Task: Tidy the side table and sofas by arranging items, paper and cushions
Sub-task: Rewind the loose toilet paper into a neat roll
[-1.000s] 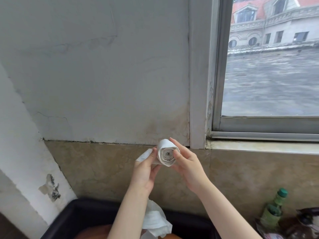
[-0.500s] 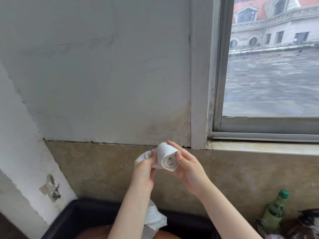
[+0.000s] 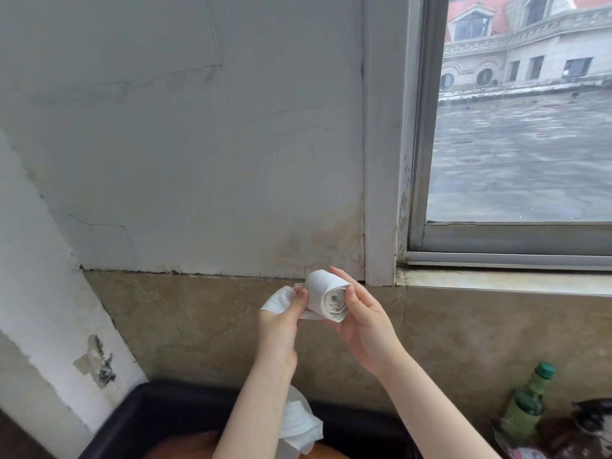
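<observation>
Both hands are raised in front of the wall, just under the window sill, with a white paper roll held between them. The right hand cups the roll from the right, fingers curled behind it and the thumb pressed on its open, spiralled end, which faces the camera. The left hand sits just left of the roll, thumb and fingers pinching the loose tail of paper that runs off the roll's left side. The tail goes out of sight behind the hand; more white paper hangs crumpled beside the left forearm, over a black tray. Whether the two are one strip cannot be told. At the lower right, well apart from the hands, stands a green bottle.
</observation>
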Motion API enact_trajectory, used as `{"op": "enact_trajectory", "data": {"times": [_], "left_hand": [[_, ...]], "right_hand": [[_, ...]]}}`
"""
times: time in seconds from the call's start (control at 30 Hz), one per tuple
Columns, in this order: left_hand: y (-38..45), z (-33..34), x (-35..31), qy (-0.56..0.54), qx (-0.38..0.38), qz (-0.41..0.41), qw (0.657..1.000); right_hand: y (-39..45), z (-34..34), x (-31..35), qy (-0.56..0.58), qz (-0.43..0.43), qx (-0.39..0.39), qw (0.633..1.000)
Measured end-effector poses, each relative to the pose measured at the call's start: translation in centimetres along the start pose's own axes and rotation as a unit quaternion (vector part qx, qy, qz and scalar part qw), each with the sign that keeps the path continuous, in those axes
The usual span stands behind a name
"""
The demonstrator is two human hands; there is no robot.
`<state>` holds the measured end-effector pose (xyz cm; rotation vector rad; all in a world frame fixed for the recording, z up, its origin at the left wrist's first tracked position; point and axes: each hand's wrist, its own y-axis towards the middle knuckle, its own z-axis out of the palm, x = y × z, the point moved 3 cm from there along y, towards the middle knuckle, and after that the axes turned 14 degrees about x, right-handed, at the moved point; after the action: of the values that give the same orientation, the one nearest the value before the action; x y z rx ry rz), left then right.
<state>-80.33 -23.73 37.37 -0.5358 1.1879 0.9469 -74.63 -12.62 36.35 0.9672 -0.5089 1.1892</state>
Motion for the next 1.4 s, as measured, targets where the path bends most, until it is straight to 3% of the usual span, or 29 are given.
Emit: {"op": "enact_trajectory", "data": {"times": [0.17,0.3,0.63,0.8,0.93,1.03,1.27,1.4], "left_hand": [[0.2,-0.1,0.6,-0.034,0.042,-0.055,0.997],[0.3,0.0,0.7,-0.049,0.062,-0.052,0.995],[0.0,0.6,1.0,-0.007,-0.013,-0.015,1.0],[0.0,0.9,0.8,-0.052,0.014,-0.042,0.998],[0.2,0.9,-0.1,-0.018,0.027,-0.021,0.999],[-0.2,1.0,-0.9,-0.006,-0.036,0.024,0.999],[-0.5,1.4,-1.3,0.189,-0.02,0.074,0.979],[-0.3,1.4,-1.5,0.163,-0.025,0.052,0.985]], "right_hand": [[0.0,-0.1,0.1,-0.002,-0.005,-0.013,1.0],[-0.1,-0.3,0.0,0.01,0.007,-0.014,1.0],[-0.5,-0.6,-0.3,0.066,0.014,-0.018,0.998],[-0.5,-0.8,-0.3,0.037,0.002,-0.021,0.999],[-0.2,-0.9,0.3,-0.012,-0.014,-0.019,1.0],[-0.2,-0.7,0.5,-0.008,-0.02,-0.009,1.0],[-0.7,-0.6,0.6,0.003,-0.042,-0.001,0.999],[-0.8,-0.5,0.7,-0.012,-0.042,0.006,0.999]]}}
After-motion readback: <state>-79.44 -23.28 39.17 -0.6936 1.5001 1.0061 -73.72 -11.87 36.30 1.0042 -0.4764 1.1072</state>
